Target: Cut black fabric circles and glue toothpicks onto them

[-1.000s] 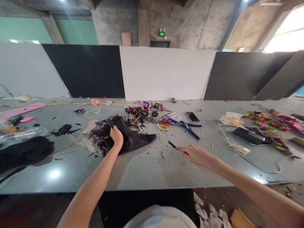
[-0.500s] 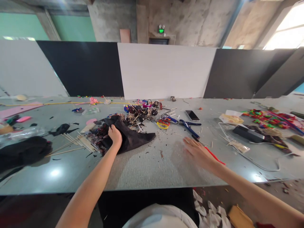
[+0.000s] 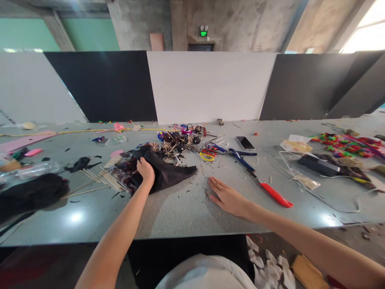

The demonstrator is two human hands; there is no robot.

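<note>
My left hand is closed on a piece of black cloth, whose pointed end lies out to the right on the table. Under and beside the cloth is a heap of dark scraps; what lies beneath is hidden. My right hand lies flat on the grey table, palm down with fingers stretched, among small dark crumbs. To its right rests a red-handled knife. Blue-handled pliers lie beyond it, near scissors with yellow and red handles.
Thin wooden sticks lie left of the heap. Dark balls stuck with sticks stand behind it. A phone, a dark box, a white cable and colourful pompoms are to the right. Upright panels border the back.
My right hand has swept left across the table, away from the knife, so the red handle now shows fully. My left hand keeps its hold on the black cloth.
</note>
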